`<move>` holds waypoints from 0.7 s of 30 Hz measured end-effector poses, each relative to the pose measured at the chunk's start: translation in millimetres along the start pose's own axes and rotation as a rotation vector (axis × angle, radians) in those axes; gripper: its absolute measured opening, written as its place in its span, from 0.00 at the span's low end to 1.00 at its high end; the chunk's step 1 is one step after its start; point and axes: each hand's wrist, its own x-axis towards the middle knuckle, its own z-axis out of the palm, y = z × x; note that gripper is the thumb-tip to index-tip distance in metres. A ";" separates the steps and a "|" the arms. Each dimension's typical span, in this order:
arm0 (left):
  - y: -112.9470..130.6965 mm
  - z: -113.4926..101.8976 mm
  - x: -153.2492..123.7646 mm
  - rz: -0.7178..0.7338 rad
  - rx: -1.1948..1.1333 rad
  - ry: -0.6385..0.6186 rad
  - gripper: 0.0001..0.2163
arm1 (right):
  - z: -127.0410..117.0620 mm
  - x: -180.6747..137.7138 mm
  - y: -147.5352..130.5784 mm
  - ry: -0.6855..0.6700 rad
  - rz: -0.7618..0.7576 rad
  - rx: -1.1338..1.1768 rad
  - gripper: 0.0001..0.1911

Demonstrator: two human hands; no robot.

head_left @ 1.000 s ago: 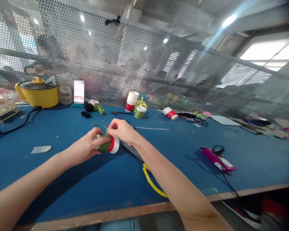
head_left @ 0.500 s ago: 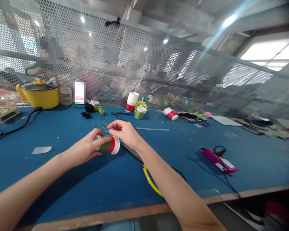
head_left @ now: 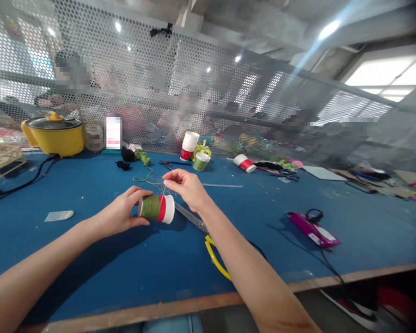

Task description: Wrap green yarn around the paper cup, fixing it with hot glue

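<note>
My left hand [head_left: 126, 209] grips a paper cup [head_left: 167, 209] on its side by its narrow end. Green yarn covers part of the cup, beside a red band and a white rim. Between the fingertips of my right hand [head_left: 184, 186] is pinched a strand of green yarn [head_left: 162, 193], running down to the cup near the red band. Loose yarn trails back to a green yarn ball [head_left: 143, 157]. Scissors [head_left: 194, 219] with yellow handles lie below my right forearm, which partly covers them.
At the back stand a yellow electric pot [head_left: 60, 136], a jar [head_left: 94, 138], a phone [head_left: 113, 132], stacked cups [head_left: 189, 145] and a green-wrapped cup [head_left: 201, 162]. Another cup [head_left: 244, 163] lies on its side. A purple box [head_left: 314, 230] with a cable sits at right.
My right hand has moved slightly right, away from the cup, drawing the yarn strand up. The left index finger has pulled back off the cup's side, exposing more green yarn.
</note>
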 end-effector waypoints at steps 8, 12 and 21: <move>4.6 -2.5 -0.3 0.009 -0.033 -0.062 0.23 | 3.4 -1.2 0.0 -0.012 0.019 0.008 0.08; 5.3 -2.1 -1.2 0.039 -0.037 -0.053 0.23 | 6.2 -2.8 0.2 -0.013 0.036 0.003 0.08; 5.8 1.6 -0.8 0.076 -0.126 0.049 0.21 | 12.1 -7.1 2.0 0.003 0.084 -0.030 0.07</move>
